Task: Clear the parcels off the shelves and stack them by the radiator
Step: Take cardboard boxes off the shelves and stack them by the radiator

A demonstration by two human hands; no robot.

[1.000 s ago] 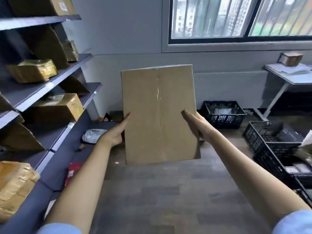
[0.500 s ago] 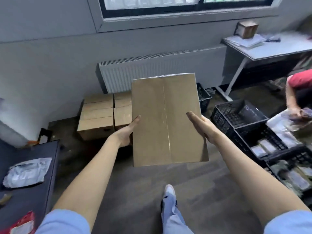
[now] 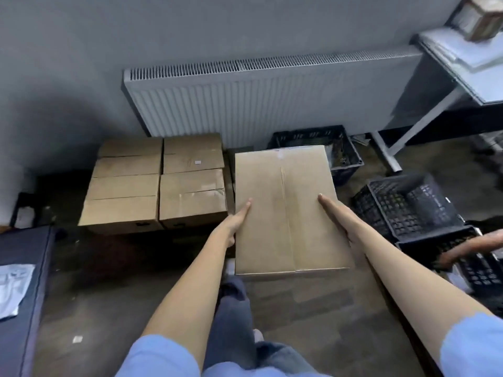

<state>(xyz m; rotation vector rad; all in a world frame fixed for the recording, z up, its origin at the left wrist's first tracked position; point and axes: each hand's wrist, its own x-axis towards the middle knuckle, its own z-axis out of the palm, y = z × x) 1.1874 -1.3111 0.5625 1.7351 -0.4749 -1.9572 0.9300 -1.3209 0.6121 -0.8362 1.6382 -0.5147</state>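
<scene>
- Left hand (image 3: pixel 236 223) flat vs the left side of the cardboard box (image 3: pixel 285 210), fingers straight, thumb on top near the edge.
- Right hand (image 3: pixel 336 213) same on the right side: fingers straight, pressing in, not curled round anything. Box is carried squeezed between the two palms.
- Box: plain brown, rectangular, long axis pointing away from the person, taped seam down the middle of the top, small white mark at the far edge. Held in the air in front of the radiator (image 3: pixel 272 99), just right of the stacked boxes (image 3: pixel 158 183).
- Stacked boxes: same brown card, 2 side by side on the floor by the radiator's left half; layers below prob. there but can't count them.
- Hidden/unclear: box underside and both palms; black crates (image 3: pixel 402 210) at right blurred, contents unreadable; another person's arm (image 3: pixel 473 247) cut off at the right edge; grey table (image 3: pixel 460 77) top right partly out of frame.
</scene>
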